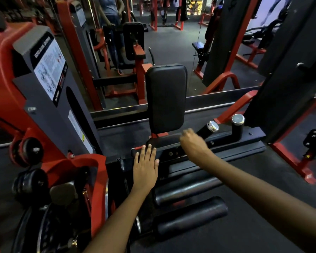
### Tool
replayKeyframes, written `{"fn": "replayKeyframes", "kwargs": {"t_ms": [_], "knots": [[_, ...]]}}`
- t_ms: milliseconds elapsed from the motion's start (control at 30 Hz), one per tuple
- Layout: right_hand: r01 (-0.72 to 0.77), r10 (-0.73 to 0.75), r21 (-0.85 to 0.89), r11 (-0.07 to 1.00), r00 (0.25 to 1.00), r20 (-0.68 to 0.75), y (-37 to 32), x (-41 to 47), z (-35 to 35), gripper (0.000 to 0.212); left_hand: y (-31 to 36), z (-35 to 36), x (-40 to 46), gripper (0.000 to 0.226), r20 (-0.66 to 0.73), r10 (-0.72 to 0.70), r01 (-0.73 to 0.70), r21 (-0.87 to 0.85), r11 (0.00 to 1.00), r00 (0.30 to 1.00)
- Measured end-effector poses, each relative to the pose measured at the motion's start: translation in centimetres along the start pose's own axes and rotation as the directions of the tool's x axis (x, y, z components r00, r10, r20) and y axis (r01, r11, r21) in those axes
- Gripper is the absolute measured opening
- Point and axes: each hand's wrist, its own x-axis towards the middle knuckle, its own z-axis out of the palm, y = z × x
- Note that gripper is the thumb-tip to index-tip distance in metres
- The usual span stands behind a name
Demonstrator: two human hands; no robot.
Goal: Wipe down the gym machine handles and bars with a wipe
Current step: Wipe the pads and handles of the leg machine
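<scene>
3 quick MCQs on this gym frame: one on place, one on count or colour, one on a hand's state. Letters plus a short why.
1. Where is the left hand?
A. flat on the machine below the black back pad
B. on the instruction placard
C. on the floor

2. How many chrome-capped handles stand at the right of the pad?
A. one
B. two
C. four

3. How is the right hand?
A. flat and open
B. out of view
C. curled at the base of the angled handle

Key: 1 A, fingers straight on the frame; 2 B, two silver caps show; 3 C, fingers curled, though no wipe is visible.
</scene>
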Motion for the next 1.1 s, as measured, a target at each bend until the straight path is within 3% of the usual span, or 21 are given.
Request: {"fn": "replayKeyframes", "kwargs": {"t_ms": [133,233,300,367,433,533,600,667,767,867,933,1000,1100], "knots": [[0.19,-0.191,0.015,0.982,0.978,0.083,-1.7,0.9,3.4,0.024,-0.1,0.0,0.1,0.056,0.02,-0.006,0.006,0.013,1.0,1.0],[0.198,-0.209,-0.098,0.975,0.972,-0.106,-0.7,0.2,1.2,0.015,-0.1,0.0,0.1,0.056,0.015,0.0,-0.001,0.014,1.0,1.0],[0.046,-0.085,-0.173,0.984,0.97,-0.226,1.2,-0.6,-0.5,0.018,-0.1,0.0,0.1,0.055,0.012,0.001,-0.001,0.007,1.0,1.0],[-0.107,0.044,-0.144,0.984,0.92,-0.389,2.8,-1.6,-1.9,0.022,0.0,0.1,0.1,0.055,0.004,-0.003,0.003,0.006,1.0,1.0],[-0.162,0.108,-0.129,0.978,0.93,-0.351,2.5,-2.1,-2.3,0.019,0.1,0.0,0.1,0.055,0.008,-0.001,0.001,0.003,1.0,1.0],[0.044,-0.063,-0.094,0.995,0.975,-0.214,0.1,-1.2,0.9,0.014,0.0,0.0,0.1,0.056,0.019,-0.003,0.003,0.01,1.0,1.0],[0.244,-0.264,-0.124,0.962,0.947,-0.183,-0.8,-0.2,3.1,0.019,0.0,0.0,0.1,0.058,0.029,-0.004,0.003,0.012,1.0,1.0],[0.305,-0.325,-0.131,0.943,0.928,-0.183,-0.1,0.4,3.6,0.027,0.0,0.0,0.1,0.058,0.023,-0.006,0.006,0.013,1.0,1.0],[0.23,-0.253,-0.109,0.967,0.912,-0.322,2.4,-1.0,1.3,0.017,0.0,0.0,0.1,0.056,0.027,-0.007,0.007,0.012,1.0,1.0],[-0.026,-0.01,-0.069,0.997,0.88,-0.474,5.1,-3.1,-0.6,0.012,0.1,0.0,0.0,0.055,0.018,-0.009,0.009,0.004,1.0,1.0],[-0.102,0.084,-0.003,0.995,0.842,-0.533,4.8,-3.6,-0.2,0.007,0.1,-0.1,0.0,0.055,0.019,-0.012,0.012,0.002,1.0,1.0],[-0.006,0.036,0.056,0.998,0.832,-0.554,2.8,-2.9,1.6,0.014,0.1,-0.1,0.0,0.055,0.028,-0.012,0.013,-0.004,1.0,1.0],[0.257,-0.236,-0.024,0.966,0.841,-0.487,0.1,-1.1,4.2,0.022,0.0,-0.2,0.0,0.055,0.034,-0.006,0.006,-0.007,1.0,0.999]]}}
